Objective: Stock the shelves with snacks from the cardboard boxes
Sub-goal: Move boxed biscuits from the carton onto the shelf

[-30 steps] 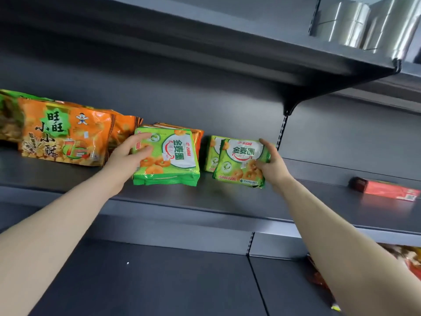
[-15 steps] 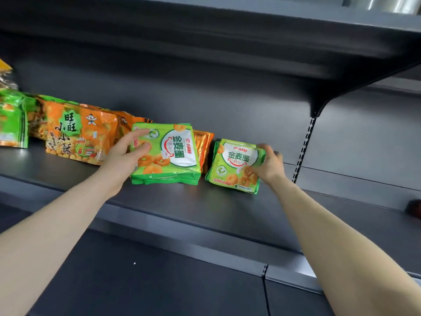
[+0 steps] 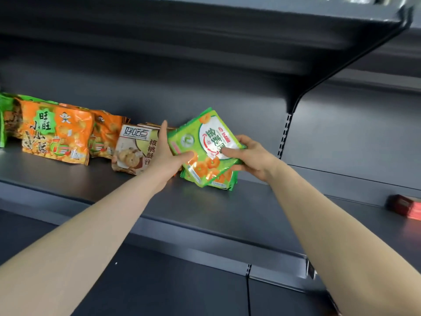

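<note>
Head view: your left hand (image 3: 167,156) and right hand (image 3: 252,157) pinched the tilted green packet (image 3: 205,142) edgewise (thumbs in front), probably to seat it on the stack (image 3: 218,182).

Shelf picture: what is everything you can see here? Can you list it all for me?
held green bag: one, green with a white label, tilted above the shelf, in both grips
lower green bag: at least one, green, lying on the shelf under the held one
orange bags: at least two, orange, left part of the shelf
cookie bag: one in front, white and brown, right of the orange bags; maybe more behind
edge green bag: one, green, cut off at far left
red box: one, red, blurred, far right
shelf: one, dark grey, under it all
upper shelf: one, dark grey, overhead
left grip: holds the held bag's left side
right grip: holds its right side
</note>
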Tool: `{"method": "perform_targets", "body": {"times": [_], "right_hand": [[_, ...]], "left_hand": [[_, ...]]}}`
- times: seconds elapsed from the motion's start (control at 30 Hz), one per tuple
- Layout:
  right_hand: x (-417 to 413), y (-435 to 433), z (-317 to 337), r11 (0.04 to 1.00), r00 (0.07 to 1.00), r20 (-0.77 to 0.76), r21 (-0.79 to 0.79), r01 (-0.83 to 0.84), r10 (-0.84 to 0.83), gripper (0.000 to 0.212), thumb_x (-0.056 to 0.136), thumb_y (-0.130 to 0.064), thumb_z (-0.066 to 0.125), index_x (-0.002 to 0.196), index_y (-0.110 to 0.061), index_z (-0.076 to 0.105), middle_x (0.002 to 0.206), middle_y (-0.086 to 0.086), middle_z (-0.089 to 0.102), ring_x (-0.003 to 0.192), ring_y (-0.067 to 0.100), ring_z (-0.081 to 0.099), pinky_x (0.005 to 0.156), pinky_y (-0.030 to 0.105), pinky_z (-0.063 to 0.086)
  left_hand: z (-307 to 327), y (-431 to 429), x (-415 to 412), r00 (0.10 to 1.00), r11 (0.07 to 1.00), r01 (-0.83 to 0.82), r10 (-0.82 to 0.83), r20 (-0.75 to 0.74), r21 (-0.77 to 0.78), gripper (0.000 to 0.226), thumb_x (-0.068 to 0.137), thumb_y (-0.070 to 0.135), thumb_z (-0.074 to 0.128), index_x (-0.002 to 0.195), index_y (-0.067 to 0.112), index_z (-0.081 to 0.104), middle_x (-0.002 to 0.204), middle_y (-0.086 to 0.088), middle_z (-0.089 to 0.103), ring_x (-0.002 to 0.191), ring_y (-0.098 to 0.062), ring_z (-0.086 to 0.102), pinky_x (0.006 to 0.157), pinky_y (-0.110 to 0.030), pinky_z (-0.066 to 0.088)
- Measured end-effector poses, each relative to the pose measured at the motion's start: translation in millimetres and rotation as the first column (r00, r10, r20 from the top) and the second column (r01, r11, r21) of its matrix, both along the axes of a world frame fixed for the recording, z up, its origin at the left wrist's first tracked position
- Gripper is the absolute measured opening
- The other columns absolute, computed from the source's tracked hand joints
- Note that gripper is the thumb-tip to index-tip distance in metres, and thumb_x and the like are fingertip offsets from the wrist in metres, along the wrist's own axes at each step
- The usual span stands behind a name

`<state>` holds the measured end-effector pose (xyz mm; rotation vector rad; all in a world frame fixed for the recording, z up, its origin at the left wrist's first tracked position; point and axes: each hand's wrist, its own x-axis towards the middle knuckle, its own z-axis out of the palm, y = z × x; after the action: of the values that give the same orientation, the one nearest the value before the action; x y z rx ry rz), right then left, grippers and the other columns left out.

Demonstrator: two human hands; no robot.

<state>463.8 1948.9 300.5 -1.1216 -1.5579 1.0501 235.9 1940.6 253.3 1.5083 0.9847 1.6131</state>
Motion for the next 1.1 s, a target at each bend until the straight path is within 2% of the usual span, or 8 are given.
{"method": "perform_targets", "body": {"times": [0.1, 0.17, 0.33, 0.47, 0.6, 0.73, 0.97, 1.1], "right_hand": [[17, 8, -2, 0.999, 0.992, 0.117, 0.030, 0.041, -0.044, 0.033, 0.085, -0.011, 0.078, 0.112, -0.018, 0.061, 0.110, 0.008, 0.074, 0.094, 0.021, 0.073, 0.086, 0.038, 0.060], [14, 15, -10, 0.990, 0.975, 0.178, 0.060, 0.124, -0.133, 0.029, 0.084, -0.011, 0.079, 0.104, -0.021, 0.061, 0.107, 0.010, 0.073, 0.088, 0.022, 0.072, 0.080, 0.036, 0.062], [5, 33, -22, 0.923, 0.902, 0.238, 0.230, 0.309, -0.361, 0.028, 0.079, -0.016, 0.083, 0.095, -0.027, 0.063, 0.097, 0.006, 0.069, 0.078, 0.024, 0.070, 0.078, 0.041, 0.061], [3, 33, -20, 0.871, 0.759, 0.445, 0.355, 0.338, -0.476, 0.041, 0.083, -0.032, 0.077, 0.120, -0.030, 0.060, 0.120, 0.007, 0.060, 0.107, 0.027, 0.063, 0.092, 0.039, 0.054], [-7, 24, -12, 0.763, 0.650, 0.485, 0.601, 0.237, -0.584, 0.043, 0.090, -0.029, 0.068, 0.132, -0.027, 0.056, 0.129, 0.009, 0.048, 0.121, 0.032, 0.045, 0.101, 0.039, 0.043], [-27, 11, -5, 0.661, 0.593, 0.509, 0.749, 0.052, -0.624, 0.040, 0.093, -0.026, 0.066, 0.131, -0.023, 0.057, 0.125, 0.010, 0.053, 0.119, 0.032, 0.047, 0.098, 0.043, 0.043], [-96, -26, -14, 0.559, 0.508, 0.593, 0.794, -0.239, -0.625, 0.017, 0.093, -0.023, 0.063, 0.107, -0.016, 0.069, 0.102, 0.012, 0.061, 0.093, 0.038, 0.060, 0.077, 0.041, 0.048], [-161, -59, -23, 0.510, 0.539, 0.609, 0.790, -0.341, -0.582, 0.016, 0.090, -0.026, 0.064, 0.101, -0.018, 0.072, 0.102, 0.010, 0.066, 0.100, 0.036, 0.062, 0.074, 0.041, 0.050]], "left_hand": [[-15, -3, -4, 0.989, 0.988, -0.023, 0.000, -0.148, -0.153, 0.060, 0.089, 0.004, 0.070, 0.142, 0.016, 0.045, 0.133, -0.007, 0.056, 0.107, -0.021, 0.063, 0.085, -0.038, 0.057], [-29, -3, -5, 0.941, 0.977, -0.089, 0.018, -0.338, -0.194, 0.047, 0.091, 0.005, 0.067, 0.135, 0.010, 0.054, 0.131, -0.011, 0.060, 0.109, -0.021, 0.062, 0.093, -0.040, 0.054], [-34, 4, -5, 0.826, 0.968, -0.231, 0.144, -0.544, -0.094, 0.051, 0.092, 0.015, 0.066, 0.141, 0.016, 0.051, 0.127, -0.006, 0.064, 0.108, -0.021, 0.063, 0.096, -0.038, 0.050], [-30, 10, -2, 0.739, 0.960, -0.276, 0.183, -0.649, -0.043, 0.061, 0.094, 0.019, 0.065, 0.149, 0.018, 0.040, 0.131, -0.004, 0.062, 0.112, -0.022, 0.062, 0.097, -0.041, 0.051], [-27, 7, -8, 0.696, 0.949, -0.314, 0.246, -0.675, 0.023, 0.060, 0.094, 0.020, 0.065, 0.149, 0.019, 0.040, 0.131, -0.002, 0.061, 0.111, -0.019, 0.061, 0.097, -0.040, 0.050], [-20, -11, -26, 0.648, 0.921, -0.355, 0.368, -0.667, 0.163, 0.048, 0.094, 0.021, 0.064, 0.140, 0.022, 0.050, 0.117, 0.001, 0.065, 0.104, -0.019, 0.063, 0.092, -0.035, 0.050], [-12, -77, -94, 0.418, 0.839, -0.362, 0.536, -0.733, 0.407, 0.031, 0.094, 0.022, 0.061, 0.125, 0.024, 0.059, 0.110, 0.003, 0.066, 0.100, -0.020, 0.061, 0.086, -0.040, 0.051], [-16, -131, -160, 0.268, 0.791, -0.390, 0.588, -0.763, 0.471, 0.035, 0.093, 0.021, 0.065, 0.126, 0.024, 0.058, 0.113, 0.003, 0.064, 0.103, -0.022, 0.059, 0.084, -0.038, 0.050]]}}
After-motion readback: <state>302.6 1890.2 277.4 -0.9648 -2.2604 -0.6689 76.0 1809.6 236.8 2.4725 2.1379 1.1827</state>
